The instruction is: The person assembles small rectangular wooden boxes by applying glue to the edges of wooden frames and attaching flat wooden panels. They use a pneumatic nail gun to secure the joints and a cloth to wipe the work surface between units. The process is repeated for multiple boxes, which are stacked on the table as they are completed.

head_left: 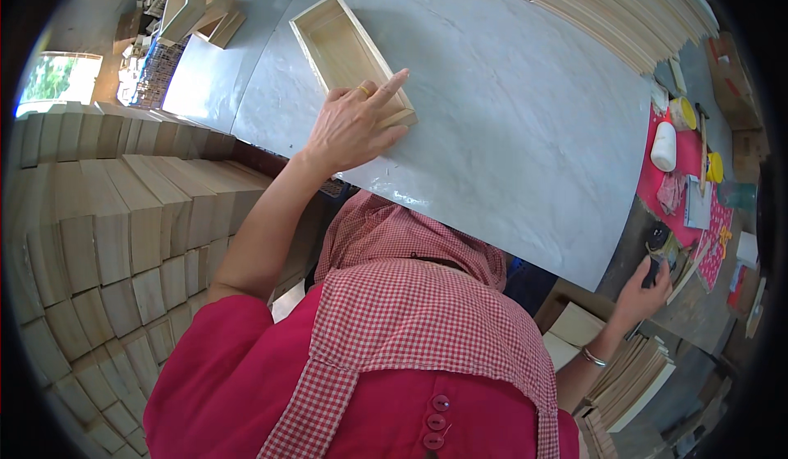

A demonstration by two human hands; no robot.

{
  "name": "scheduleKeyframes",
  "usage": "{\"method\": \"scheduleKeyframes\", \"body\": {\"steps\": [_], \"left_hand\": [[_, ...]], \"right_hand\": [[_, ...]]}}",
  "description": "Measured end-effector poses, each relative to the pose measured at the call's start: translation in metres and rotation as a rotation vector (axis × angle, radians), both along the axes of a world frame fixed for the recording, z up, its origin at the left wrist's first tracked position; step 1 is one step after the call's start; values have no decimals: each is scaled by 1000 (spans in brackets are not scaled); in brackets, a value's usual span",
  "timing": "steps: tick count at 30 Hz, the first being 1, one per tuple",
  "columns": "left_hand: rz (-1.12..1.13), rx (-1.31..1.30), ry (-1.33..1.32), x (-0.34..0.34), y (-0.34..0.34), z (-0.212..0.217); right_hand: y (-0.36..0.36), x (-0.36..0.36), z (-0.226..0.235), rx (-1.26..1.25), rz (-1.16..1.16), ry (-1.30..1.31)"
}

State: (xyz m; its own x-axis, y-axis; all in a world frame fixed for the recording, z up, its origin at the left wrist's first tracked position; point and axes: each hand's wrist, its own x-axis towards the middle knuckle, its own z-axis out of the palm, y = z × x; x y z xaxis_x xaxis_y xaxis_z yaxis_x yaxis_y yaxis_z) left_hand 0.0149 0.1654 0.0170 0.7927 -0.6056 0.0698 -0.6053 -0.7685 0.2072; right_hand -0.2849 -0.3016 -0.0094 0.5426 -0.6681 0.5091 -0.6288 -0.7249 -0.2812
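A shallow, open-topped wooden box lies slantwise on the grey marbled tabletop. My left hand is over its near end, with some fingers bent over the wall, the index finger stretched along the right side and the thumb at the outer near end. Far to the right, beyond the table's edge, my right hand closes round the black handle of a tool. The tool's exact kind cannot be made out, as it is small and partly covered by the fingers.
Stacked wooden blocks rise along the left. Several wooden boxes stand at the far left. Thin wooden strips line the table's far edge. A white bottle and yellow-lidded jars sit on a pink cloth at right.
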Motion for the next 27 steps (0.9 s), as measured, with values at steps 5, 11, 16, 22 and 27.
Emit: {"method": "scheduleKeyframes", "body": {"steps": [5, 11, 16, 22, 27], "left_hand": [[4, -129, 124, 9, 2, -7], [0, -229, 199, 12, 6, -13], [-4, -398, 223, 16, 9, 11], [68, -760, 364, -16, 5, 83], [13, -913, 497, -38, -13, 101]], "right_hand": [[-44, -56, -48, -6, -98, 311], [-61, -30, -27, 268, -200, 441], [-87, -22, -16, 590, -211, 234], [-13, 1, 61, 675, 117, -243], [143, 46, 124, 673, 293, -484]]}}
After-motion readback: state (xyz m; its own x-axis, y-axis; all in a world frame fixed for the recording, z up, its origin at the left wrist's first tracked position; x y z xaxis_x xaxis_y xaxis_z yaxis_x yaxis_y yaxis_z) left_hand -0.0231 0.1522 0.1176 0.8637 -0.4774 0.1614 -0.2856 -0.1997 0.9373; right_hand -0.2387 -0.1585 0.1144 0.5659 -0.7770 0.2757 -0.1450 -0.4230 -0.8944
